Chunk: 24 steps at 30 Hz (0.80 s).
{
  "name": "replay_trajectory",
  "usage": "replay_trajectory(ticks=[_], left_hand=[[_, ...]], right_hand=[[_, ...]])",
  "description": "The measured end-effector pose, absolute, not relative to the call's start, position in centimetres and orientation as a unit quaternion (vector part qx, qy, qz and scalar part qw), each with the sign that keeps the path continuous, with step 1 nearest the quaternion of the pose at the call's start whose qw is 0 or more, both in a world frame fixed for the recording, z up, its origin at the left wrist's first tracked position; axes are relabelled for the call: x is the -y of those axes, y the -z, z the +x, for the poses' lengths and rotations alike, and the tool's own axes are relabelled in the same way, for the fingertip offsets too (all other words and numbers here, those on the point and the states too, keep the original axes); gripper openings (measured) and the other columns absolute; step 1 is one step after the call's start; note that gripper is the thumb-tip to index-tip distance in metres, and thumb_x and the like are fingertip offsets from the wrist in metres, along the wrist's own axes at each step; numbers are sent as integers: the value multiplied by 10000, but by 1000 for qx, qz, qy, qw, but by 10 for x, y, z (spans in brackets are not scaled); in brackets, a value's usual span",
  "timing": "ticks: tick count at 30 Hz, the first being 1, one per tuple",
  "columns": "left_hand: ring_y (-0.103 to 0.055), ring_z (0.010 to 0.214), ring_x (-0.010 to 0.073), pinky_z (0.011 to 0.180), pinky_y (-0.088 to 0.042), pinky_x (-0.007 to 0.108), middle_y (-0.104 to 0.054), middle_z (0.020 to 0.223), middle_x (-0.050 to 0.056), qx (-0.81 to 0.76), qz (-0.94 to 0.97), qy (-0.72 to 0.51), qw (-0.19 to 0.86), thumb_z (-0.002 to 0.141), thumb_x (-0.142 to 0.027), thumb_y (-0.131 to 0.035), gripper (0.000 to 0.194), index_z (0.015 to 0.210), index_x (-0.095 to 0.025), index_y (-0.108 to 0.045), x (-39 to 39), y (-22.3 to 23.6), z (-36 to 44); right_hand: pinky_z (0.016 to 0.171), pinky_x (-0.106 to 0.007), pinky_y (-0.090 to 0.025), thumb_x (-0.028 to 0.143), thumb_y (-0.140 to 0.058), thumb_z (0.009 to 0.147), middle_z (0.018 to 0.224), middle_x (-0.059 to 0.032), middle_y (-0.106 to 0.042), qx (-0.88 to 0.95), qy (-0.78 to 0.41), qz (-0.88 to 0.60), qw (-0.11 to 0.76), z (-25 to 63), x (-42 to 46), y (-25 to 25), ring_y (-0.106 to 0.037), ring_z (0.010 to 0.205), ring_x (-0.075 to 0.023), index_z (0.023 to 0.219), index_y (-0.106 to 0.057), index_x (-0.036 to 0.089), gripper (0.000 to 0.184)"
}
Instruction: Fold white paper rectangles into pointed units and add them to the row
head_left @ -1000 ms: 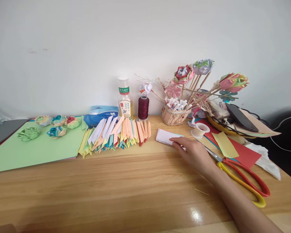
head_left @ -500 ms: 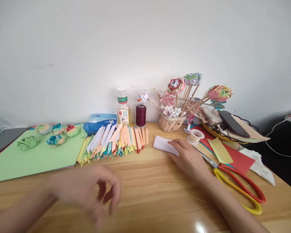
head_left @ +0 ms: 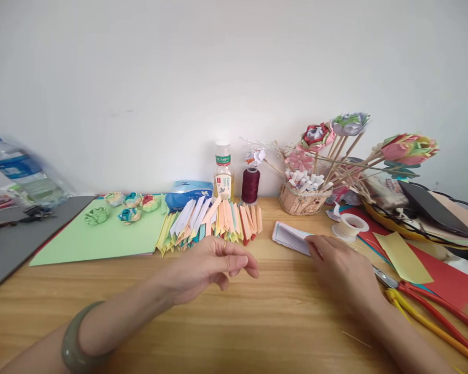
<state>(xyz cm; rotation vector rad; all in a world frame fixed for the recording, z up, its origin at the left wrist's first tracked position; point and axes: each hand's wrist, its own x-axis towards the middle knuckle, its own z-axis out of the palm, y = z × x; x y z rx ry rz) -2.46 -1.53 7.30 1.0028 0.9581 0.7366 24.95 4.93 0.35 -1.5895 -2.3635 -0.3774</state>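
Observation:
My left hand (head_left: 216, 265), a ring on one finger, hovers above the table's middle with loosely curled fingers apart and nothing in it. To its right, my right hand (head_left: 341, 262) pinches the near right end of a stack of white paper slips (head_left: 290, 239); the top slip bows up slightly. Its fingertips are partly hidden behind the knuckles. Just behind my left hand stands a long row of folded paper pieces (head_left: 214, 221) in white, orange, yellow and teal. A white spool (head_left: 350, 227) lies close beyond my right hand.
Orange-handled scissors (head_left: 432, 311) and a yellow paper strip (head_left: 403, 256) lie at right. Behind are a basket (head_left: 304, 201) with paper flowers, a maroon thread cone (head_left: 250, 186) and a bottle (head_left: 223, 171). Paper rosettes (head_left: 129, 215) rest on a green sheet (head_left: 78, 241) at left.
My left hand has moved right and up, closer to the right hand. My right hand stays at the slips, where the top one now bows up. The view has swung left.

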Motion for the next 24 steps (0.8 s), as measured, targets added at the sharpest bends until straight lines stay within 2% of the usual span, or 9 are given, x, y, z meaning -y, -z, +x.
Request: replay_trajectory(ticks=[4, 6, 10, 15, 18, 21, 24], left_hand=[[-468, 611, 84, 440, -285, 166, -672, 760, 56, -432, 457, -343, 698, 670, -381, -736, 261, 746, -133, -706, 18, -76, -24], [-488, 624, 92, 438, -293, 169, -677, 763, 55, -433, 458, -353, 692, 652, -357, -740, 241, 744, -137, -707, 19, -78, -23], [-542, 654, 117, 433, -323, 168, -656, 676, 38, -434, 446, -372, 689, 594, -307, -744, 194, 657, -138, -673, 21, -82, -21], [-556, 634, 110, 421, -355, 151, -639, 638, 24, -424, 441, -385, 691, 600, -260, -698, 139, 636, -138, -644, 21, -78, -19], [-552, 633, 108, 416, -368, 141, -629, 632, 20, -413, 448, -403, 683, 600, -238, -675, 116, 637, -138, -628, 21, -75, -17], [-539, 631, 112, 417, -377, 143, -607, 624, 15, -412, 450, -414, 675, 582, -223, -660, 107, 619, -141, -603, 21, -75, -16], [-499, 576, 106, 425, -393, 172, -574, 614, 3, -427, 474, -401, 657, 604, -270, -666, 150, 599, -150, -576, 19, -73, -18]], right_hand=[[416, -256, -215, 312, -412, 867, 813, -56, -669, 783, 128, -588, 156, 248, -48, -6, -603, 660, -210, 797, -611, 212, 233], [409, -248, -207, 347, -442, 847, 776, -42, -667, 778, 113, -597, 160, 249, -48, -6, -597, 631, -206, 748, -599, 224, 223], [410, -246, -295, 433, -470, 823, 725, -10, -674, 774, 69, -604, 177, 250, -51, -6, -582, 531, -182, 752, -617, 251, 245], [455, -285, -390, 516, -400, 850, 876, 2, -683, 764, 59, -596, 242, 248, -52, -12, -618, 614, -197, 823, -617, 276, 324], [528, -329, -432, 461, -405, 887, 888, -41, -678, 759, 126, -551, 325, 247, -50, -18, -631, 706, -235, 838, -607, 247, 299], [687, -352, -472, 323, -490, 884, 849, -66, -669, 795, 161, -428, 399, 242, -46, -23, -629, 800, -232, 865, -587, 214, 147], [715, -288, -485, 208, -538, 862, 853, -42, -657, 866, 104, -302, 385, 231, -35, -22, -624, 796, -169, 885, -571, 209, 40]])
